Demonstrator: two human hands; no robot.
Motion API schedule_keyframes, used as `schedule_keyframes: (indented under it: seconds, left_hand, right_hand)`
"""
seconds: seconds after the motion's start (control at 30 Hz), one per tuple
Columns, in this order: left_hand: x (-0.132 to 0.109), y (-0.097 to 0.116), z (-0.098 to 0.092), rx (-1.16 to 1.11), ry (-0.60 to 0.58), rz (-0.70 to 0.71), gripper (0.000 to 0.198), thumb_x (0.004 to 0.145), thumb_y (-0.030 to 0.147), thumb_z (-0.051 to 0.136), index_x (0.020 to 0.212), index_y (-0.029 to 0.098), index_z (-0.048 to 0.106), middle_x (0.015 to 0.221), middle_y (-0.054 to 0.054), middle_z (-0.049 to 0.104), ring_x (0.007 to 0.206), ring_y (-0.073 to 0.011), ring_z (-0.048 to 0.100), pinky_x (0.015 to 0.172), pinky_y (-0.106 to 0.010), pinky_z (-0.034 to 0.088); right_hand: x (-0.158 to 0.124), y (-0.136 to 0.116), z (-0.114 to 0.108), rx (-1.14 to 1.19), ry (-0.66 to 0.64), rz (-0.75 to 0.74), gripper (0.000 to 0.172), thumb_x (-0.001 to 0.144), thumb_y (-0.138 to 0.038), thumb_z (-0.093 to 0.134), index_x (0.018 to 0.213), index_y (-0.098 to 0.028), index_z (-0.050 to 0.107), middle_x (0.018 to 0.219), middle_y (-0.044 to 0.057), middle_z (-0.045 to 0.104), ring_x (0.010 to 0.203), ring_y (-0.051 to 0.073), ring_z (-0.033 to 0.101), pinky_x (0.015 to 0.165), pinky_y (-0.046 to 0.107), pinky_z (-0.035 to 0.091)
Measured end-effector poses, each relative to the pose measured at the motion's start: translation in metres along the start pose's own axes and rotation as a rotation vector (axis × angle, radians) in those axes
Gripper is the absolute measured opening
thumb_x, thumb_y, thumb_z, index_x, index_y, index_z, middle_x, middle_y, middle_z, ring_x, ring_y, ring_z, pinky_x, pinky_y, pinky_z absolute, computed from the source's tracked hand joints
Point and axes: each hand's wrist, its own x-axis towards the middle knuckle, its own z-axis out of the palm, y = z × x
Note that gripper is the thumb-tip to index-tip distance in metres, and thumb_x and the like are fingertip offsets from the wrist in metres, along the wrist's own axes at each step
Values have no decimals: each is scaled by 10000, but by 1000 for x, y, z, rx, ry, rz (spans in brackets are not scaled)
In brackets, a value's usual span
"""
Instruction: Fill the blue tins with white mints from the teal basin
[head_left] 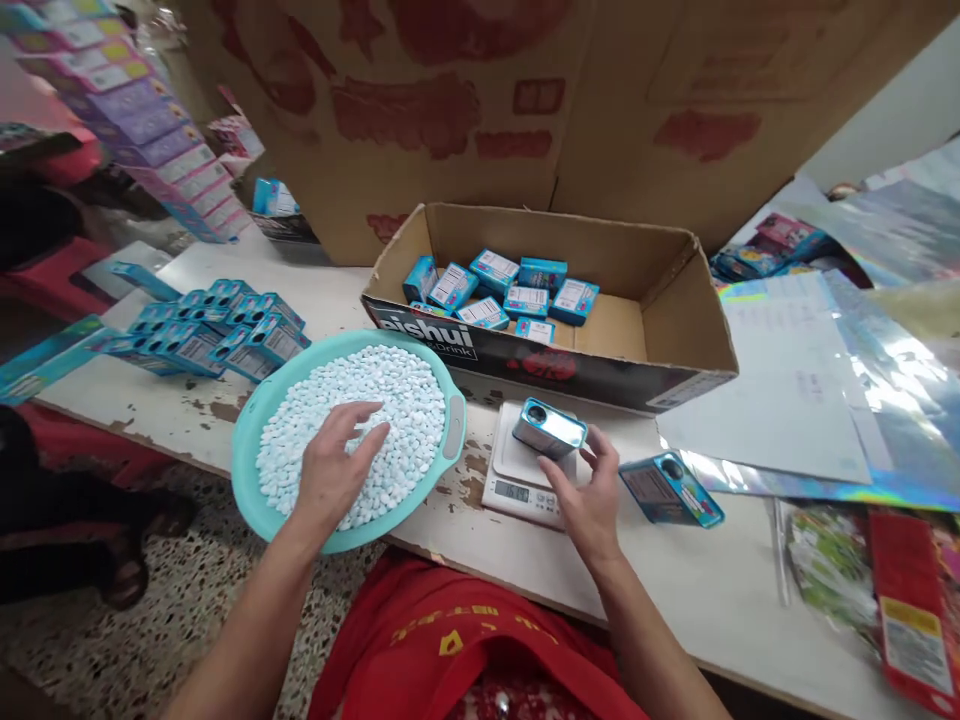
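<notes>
Over the small white pellets (401,400) in a turquoise plastic basin (251,500) is my left hand (334,470). Its thumb and fingers are apart, and I see nothing between them. A small blue box (551,428) lies on its side on a white digital scale (517,465), a dark round hole at its end. My right hand (589,495) is at the near right corner of this box, thumb and fingers spread; whether they touch it I cannot tell. To the right of that hand, another blue box (671,490) rests on the table.
Behind the scale, an open cardboard tray (682,340) holds several blue boxes. More blue boxes (217,330) stand grouped left of the basin. A large carton (600,120) rises at the back. Shiny sheets and paper (780,390) lie at right, near a red packet (911,600).
</notes>
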Motion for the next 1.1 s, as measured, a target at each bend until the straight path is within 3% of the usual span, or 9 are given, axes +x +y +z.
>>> schedule_keyframes:
  seconds: [0.1,0.17,0.27,0.37,0.53,0.67,0.8,0.97,1.1]
  left_hand:
    - [2,8,6,-358,2,-262,341,770,465,645,976,194,664,994,-68,661,891,-198,610,796,-315,497]
    - [3,11,9,-645,16,-421,384,720,475,702,947,169,656,951,-79,673,858,-196,626,762,-301,502]
    - [9,19,12,-1075,45,-582,414,700,444,743,960,141,634,970,-107,678,832,-188,651,738,-284,507]
    - [20,31,17,-1394,93,-731,378,815,470,631,998,140,627,1013,-122,668,809,-170,653,704,-271,511]
    - [39,42,20,-1616,238,-890,356,934,431,437,988,132,623,934,-82,651,608,-118,586,558,-247,474]
    - [42,35,18,-1722,378,-912,274,926,345,464,935,122,623,841,-64,635,591,-112,578,558,-233,469]
    - [43,28,20,-1740,405,-973,198,904,271,493,892,115,614,739,-41,604,537,-101,551,526,-219,454]
    - [44,25,27,-1701,389,-981,192,898,260,502,857,112,616,690,-37,579,535,-108,551,512,-222,461]
    - [42,29,26,-1671,346,-995,110,861,204,551,849,118,618,700,-32,583,512,-90,525,475,-198,433]
  right_hand:
    - [29,-16,7,-9,-77,53,418,732,-504,698,971,-178,590,895,53,653,831,230,607,775,392,495]
    - [44,-36,7,-13,-100,-23,394,726,-499,700,944,-181,619,863,43,658,805,227,605,769,381,482]
    - [59,-80,13,-21,-146,-280,332,760,-456,705,974,-207,655,916,50,658,853,239,606,789,378,468]
    - [67,-119,37,-35,-235,-617,284,814,-416,691,1033,-240,653,965,61,668,922,259,605,857,415,431]
    - [67,-147,90,-158,-478,-989,190,892,-327,596,1058,-247,641,958,49,680,890,240,609,896,433,353]
    - [67,-150,105,-200,-441,-1070,181,895,-282,584,1061,-230,636,970,59,677,903,248,595,894,431,330]
    - [68,-150,103,-211,-452,-1074,168,909,-287,560,1053,-240,633,959,52,682,891,238,592,889,417,326]
    - [67,-144,100,-179,-428,-996,186,907,-336,583,1057,-245,645,970,54,681,900,235,590,881,406,340]
    - [64,-137,97,-128,-403,-826,230,868,-395,634,1045,-253,677,954,49,691,926,257,557,856,419,357]
